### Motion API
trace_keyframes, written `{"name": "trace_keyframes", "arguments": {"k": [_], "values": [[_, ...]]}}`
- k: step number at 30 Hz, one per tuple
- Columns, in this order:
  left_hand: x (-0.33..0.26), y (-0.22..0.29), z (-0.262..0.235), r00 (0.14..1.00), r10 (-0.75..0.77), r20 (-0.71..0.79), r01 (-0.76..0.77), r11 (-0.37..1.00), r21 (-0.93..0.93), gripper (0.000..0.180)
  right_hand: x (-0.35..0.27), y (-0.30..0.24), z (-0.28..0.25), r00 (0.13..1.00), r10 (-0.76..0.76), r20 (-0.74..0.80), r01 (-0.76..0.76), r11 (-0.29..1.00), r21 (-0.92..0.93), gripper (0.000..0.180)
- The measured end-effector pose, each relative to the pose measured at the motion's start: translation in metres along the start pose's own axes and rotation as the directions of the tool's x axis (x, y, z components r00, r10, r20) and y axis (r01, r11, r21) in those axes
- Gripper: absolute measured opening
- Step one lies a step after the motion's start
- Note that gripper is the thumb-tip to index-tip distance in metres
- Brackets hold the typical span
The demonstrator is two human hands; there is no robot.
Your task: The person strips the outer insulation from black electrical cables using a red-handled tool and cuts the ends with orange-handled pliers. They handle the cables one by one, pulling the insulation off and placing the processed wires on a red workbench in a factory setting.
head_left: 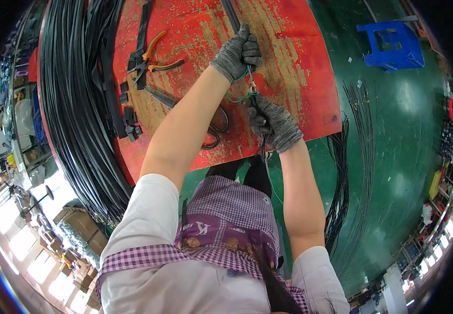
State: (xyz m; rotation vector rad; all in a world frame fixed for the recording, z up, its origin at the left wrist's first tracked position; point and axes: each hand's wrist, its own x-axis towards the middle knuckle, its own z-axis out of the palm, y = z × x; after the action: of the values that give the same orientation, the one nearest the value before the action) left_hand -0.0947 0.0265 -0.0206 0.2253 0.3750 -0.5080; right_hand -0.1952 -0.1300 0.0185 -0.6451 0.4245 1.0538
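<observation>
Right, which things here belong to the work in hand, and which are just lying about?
Work in hand, probably:
dark cable, in the left hand
green strand, by the right hand
pliers and scissors, unheld on the red table

Just lying about, seemingly:
blue stool, upper right
cardboard box, lower left

Man, this desk [313, 70] is rough: red coating with a bit of shine, scraped down to dull brown patches. Knit-cloth gloves [228, 58], matt and kinda fuzzy. The black cable [230, 15] looks like smooth plastic, slight sheen. Pliers [147, 55] have dark metal heads and plasticky orange grips. Blue stool [412, 55] looks plastic too, floor [401, 125] is smooth and glossy, apron [231, 193] is checked cloth.
</observation>
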Motion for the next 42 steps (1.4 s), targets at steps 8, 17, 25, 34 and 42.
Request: {"name": "trace_keyframes", "arguments": {"k": [8, 17, 25, 34, 42], "values": [[0.004, 0.004, 0.000, 0.999, -0.036, -0.015, 0.036, 0.999, -0.006, 0.039, -0.005, 0.006, 0.012, 0.964, -0.217, -0.157, 0.146, 0.917, -0.370, 0.027], [-0.005, 0.006, 0.041, 0.958, 0.129, -0.257, -0.089, 0.983, 0.160, 0.032, 0.013, -0.020, 0.029, 0.951, -0.078, -0.298, -0.027, 0.943, -0.332, 0.023], [0.009, 0.026, 0.028, 0.870, 0.173, -0.462, -0.075, 0.972, 0.223, 0.032, 0.038, -0.004, 0.012, 0.880, -0.399, -0.256, 0.093, 0.676, -0.731, 0.026], [0.002, 0.046, 0.040, 0.884, 0.207, -0.418, -0.132, 0.970, 0.202, 0.035, 0.059, -0.019, 0.024, 0.899, -0.435, -0.057, 0.203, 0.528, -0.825, 0.022], [-0.002, 0.040, 0.027, 0.920, 0.124, -0.373, -0.109, 0.992, 0.060, 0.037, 0.030, -0.023, 0.052, 0.998, -0.018, -0.068, 0.009, 0.990, -0.139, 0.021]]}}
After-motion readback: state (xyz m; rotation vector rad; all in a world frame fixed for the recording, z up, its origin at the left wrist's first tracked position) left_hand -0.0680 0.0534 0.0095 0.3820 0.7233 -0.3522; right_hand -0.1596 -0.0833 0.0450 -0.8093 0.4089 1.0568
